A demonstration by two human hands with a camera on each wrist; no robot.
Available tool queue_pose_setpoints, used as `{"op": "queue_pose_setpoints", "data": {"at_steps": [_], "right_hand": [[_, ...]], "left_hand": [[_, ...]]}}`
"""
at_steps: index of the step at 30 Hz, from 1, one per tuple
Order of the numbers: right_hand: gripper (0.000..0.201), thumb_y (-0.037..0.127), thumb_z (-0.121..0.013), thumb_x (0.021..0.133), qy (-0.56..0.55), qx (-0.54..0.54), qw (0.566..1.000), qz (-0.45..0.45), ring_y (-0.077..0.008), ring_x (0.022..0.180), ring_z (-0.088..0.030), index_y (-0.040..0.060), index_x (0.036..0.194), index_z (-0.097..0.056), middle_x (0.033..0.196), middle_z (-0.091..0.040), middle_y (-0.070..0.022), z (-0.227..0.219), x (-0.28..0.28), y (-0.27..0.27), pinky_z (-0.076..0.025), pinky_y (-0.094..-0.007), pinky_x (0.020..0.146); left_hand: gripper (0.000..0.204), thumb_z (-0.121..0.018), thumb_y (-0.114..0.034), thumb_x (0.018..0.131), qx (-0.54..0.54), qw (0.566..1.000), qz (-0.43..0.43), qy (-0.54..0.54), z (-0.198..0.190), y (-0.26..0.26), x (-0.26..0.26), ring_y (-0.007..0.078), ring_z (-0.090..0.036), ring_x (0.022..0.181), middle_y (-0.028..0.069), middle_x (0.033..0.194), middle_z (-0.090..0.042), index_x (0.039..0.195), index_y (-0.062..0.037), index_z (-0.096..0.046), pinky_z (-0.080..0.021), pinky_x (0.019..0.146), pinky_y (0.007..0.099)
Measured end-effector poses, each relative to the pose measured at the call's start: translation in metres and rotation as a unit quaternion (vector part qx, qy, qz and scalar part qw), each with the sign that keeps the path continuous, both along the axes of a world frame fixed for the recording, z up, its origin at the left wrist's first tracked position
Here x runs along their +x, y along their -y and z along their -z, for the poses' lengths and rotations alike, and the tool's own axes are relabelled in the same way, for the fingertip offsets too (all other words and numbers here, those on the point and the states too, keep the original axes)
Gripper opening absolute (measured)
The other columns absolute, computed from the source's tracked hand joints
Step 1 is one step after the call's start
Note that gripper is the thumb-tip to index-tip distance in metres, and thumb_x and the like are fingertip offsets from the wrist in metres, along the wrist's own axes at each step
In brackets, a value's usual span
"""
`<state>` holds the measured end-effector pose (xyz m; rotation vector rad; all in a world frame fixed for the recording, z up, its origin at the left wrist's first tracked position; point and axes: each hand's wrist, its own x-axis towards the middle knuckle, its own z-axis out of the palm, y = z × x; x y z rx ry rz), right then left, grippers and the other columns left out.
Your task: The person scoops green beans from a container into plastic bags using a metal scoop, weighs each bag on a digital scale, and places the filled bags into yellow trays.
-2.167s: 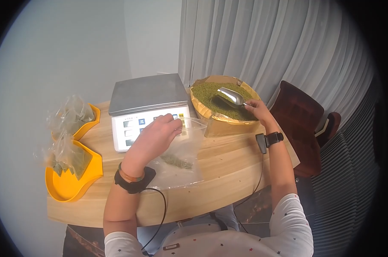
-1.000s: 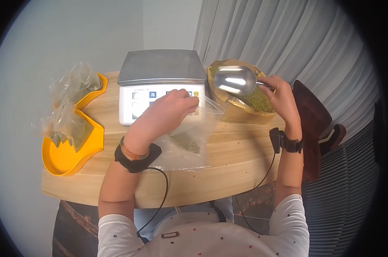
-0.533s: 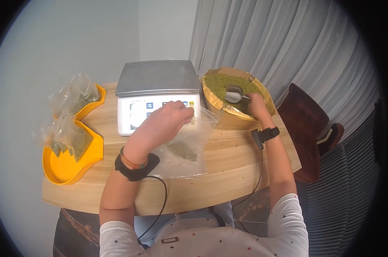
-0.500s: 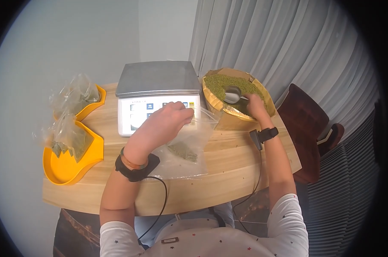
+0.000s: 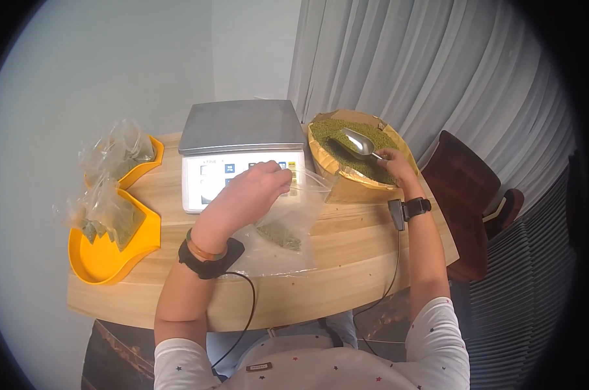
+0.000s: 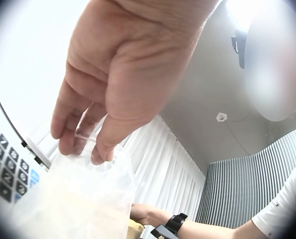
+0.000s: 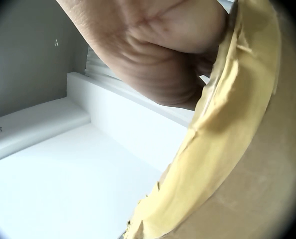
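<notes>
My left hand (image 5: 252,192) pinches the upper edge of a clear zip bag (image 5: 301,262), which hangs in front of the scale against the wooden table. A small heap of green grains (image 5: 278,235) lies inside it. In the left wrist view, thumb and fingers grip the rim of the bag (image 6: 88,194). My right hand (image 5: 397,167) holds a metal scoop (image 5: 359,142) by its handle, just over the green beans (image 5: 330,132). They fill a paper-lined cardboard box (image 5: 359,190). From the right wrist, the box's yellow rim (image 7: 227,114) hides the scoop and fingertips.
A white scale with a grey weighing plate (image 5: 242,127) stands behind the bag, left of the box. Two yellow trays (image 5: 99,266) with filled clear bags (image 5: 112,218) sit at the table's left. A dark red chair (image 5: 457,195) stands at the right, and cables hang from both wrists.
The right hand raised the scoop above the box, lowered it into the beans, and has now drawn it back slightly with its bowl tilted. The left hand keeps its grip on the bag.
</notes>
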<state>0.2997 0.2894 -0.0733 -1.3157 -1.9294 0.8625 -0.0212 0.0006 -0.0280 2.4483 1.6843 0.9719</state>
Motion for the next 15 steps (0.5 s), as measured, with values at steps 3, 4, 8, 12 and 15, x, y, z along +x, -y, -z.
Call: {"op": "queue_pose_setpoints", "data": {"at_steps": [3, 4, 8, 12, 15], "right_hand": [[0.014, 0.003, -0.071, 0.089, -0.014, 0.012, 1.000, -0.018, -0.0107, 0.078, -0.051, 0.0014, 0.103, -0.069, 0.083, -0.060, 0.0006, -0.002, 0.010, 0.004, -0.041, -0.0249, 0.071], [0.014, 0.003, -0.071, 0.089, -0.013, 0.012, 1.000, -0.019, -0.0107, 0.078, -0.051, 0.0014, 0.103, -0.069, 0.083, -0.060, 0.0006, -0.003, 0.012, 0.006, -0.041, -0.0249, 0.071], [0.017, 0.002, -0.069, 0.091, -0.018, 0.045, 0.998, -0.034, -0.0097, 0.080, -0.052, 0.0001, 0.109, -0.069, 0.086, -0.062, 0.0012, -0.007, 0.021, 0.012, -0.042, -0.0252, 0.072], [0.022, 0.002, -0.066, 0.093, -0.025, 0.079, 0.993, -0.078, -0.0088, 0.083, -0.053, -0.0020, 0.115, -0.068, 0.092, -0.065, 0.0014, -0.033, 0.020, 0.035, -0.043, -0.0248, 0.075], [0.024, 0.003, -0.066, 0.093, -0.022, 0.073, 0.989, -0.127, -0.0085, 0.086, -0.054, -0.0020, 0.116, -0.068, 0.096, -0.067, 0.0019, -0.063, 0.012, 0.063, -0.045, -0.0253, 0.077]], "left_hand": [[0.010, -0.060, -0.009, 0.094, -0.001, 1.000, 0.004, 0.005, 0.001, 0.000, 0.000, 0.0342, -0.060, 0.092, 0.0139, 0.093, -0.062, 0.097, -0.0003, -0.061, -0.050, 0.079, 0.0410], [0.010, -0.059, -0.009, 0.094, -0.001, 1.000, 0.008, 0.008, 0.000, -0.001, 0.000, 0.0340, -0.060, 0.092, 0.0139, 0.093, -0.062, 0.097, -0.0001, -0.062, -0.051, 0.079, 0.0409], [0.010, -0.059, -0.009, 0.093, -0.002, 1.000, 0.005, 0.014, 0.002, -0.002, -0.001, 0.0339, -0.060, 0.092, 0.0141, 0.093, -0.062, 0.097, 0.0003, -0.061, -0.051, 0.079, 0.0409], [0.011, -0.059, -0.009, 0.093, 0.002, 1.000, 0.009, 0.016, 0.002, -0.002, -0.002, 0.0344, -0.060, 0.091, 0.0147, 0.092, -0.062, 0.097, 0.0007, -0.061, -0.050, 0.078, 0.0413], [0.011, -0.059, -0.009, 0.094, 0.007, 1.000, 0.011, 0.019, 0.003, -0.003, -0.002, 0.0347, -0.060, 0.090, 0.0148, 0.091, -0.061, 0.096, 0.0007, -0.060, -0.050, 0.078, 0.0416]]}}
